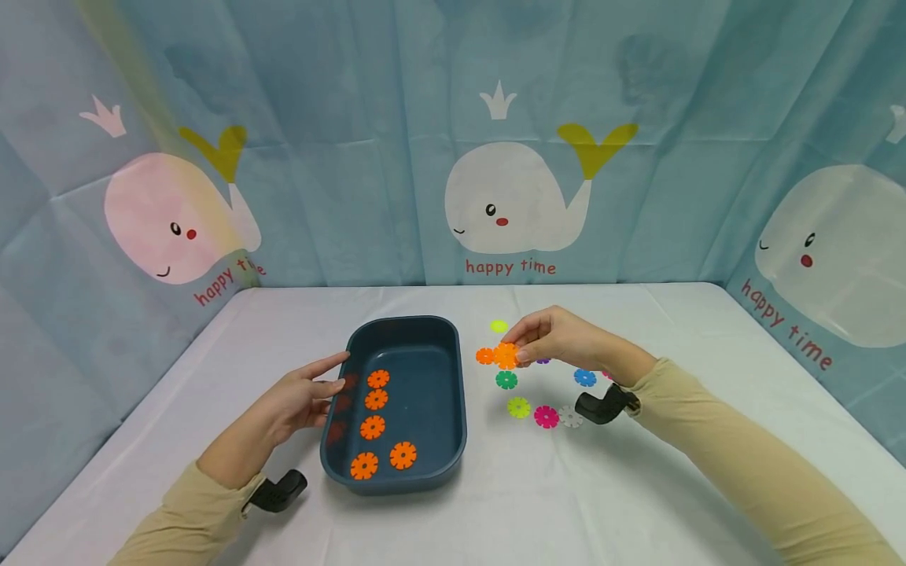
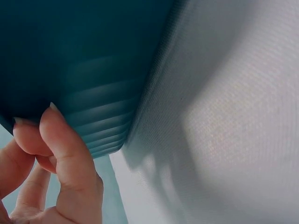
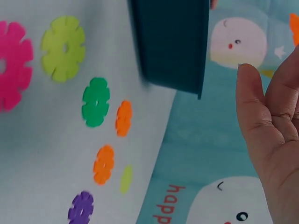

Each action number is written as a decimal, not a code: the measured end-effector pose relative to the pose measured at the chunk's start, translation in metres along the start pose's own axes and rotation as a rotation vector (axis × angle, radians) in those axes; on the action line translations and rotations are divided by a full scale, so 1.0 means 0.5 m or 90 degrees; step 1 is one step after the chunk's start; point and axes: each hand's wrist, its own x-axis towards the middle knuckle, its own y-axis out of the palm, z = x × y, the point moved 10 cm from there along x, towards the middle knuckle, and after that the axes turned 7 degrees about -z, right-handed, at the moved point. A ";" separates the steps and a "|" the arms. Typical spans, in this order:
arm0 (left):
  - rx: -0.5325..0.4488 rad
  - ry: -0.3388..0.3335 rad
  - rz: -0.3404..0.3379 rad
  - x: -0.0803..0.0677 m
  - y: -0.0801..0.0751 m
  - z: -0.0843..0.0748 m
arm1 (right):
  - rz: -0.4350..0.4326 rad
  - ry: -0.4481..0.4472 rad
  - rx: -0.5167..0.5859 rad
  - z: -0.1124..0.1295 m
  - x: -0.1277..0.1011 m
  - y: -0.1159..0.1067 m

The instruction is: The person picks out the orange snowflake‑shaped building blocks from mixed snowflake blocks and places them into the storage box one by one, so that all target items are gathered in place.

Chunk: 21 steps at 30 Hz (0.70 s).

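A dark blue plastic tray (image 1: 428, 393) stands on the table with several orange notched discs (image 1: 372, 427) lying in its left and near parts. My left hand (image 1: 293, 405) holds the tray's left rim; its curled fingers touch the outer wall (image 2: 93, 93) in the left wrist view. Above the table to the right of the tray, my right hand (image 1: 555, 338) pinches an orange notched disc (image 1: 506, 356) between thumb and fingertips. Part of that disc shows at the right wrist view's edge. Another orange disc (image 1: 484, 356) lies beside it on the table.
Loose discs lie right of the tray: green (image 1: 506, 380), yellow-green (image 1: 519, 407), pink (image 1: 546, 417), white (image 1: 570, 417) and blue (image 1: 584, 377). A purple disc (image 3: 81, 208) is mostly covered by my right hand in the head view. A whale-print curtain (image 1: 354, 157) encloses the white table.
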 end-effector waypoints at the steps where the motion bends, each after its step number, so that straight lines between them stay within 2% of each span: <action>1: 0.001 0.000 0.001 0.000 0.001 0.000 | 0.002 -0.001 0.002 0.002 0.003 0.005; 7: -0.005 0.003 0.015 -0.002 0.003 0.002 | 0.026 -0.017 0.026 0.014 0.015 0.035; 16: -0.005 0.000 0.012 0.000 0.003 0.001 | 0.062 -0.055 0.070 0.036 0.029 0.078; 21: 0.000 -0.001 0.007 -0.001 0.001 0.002 | 0.086 -0.075 0.072 0.045 0.041 0.110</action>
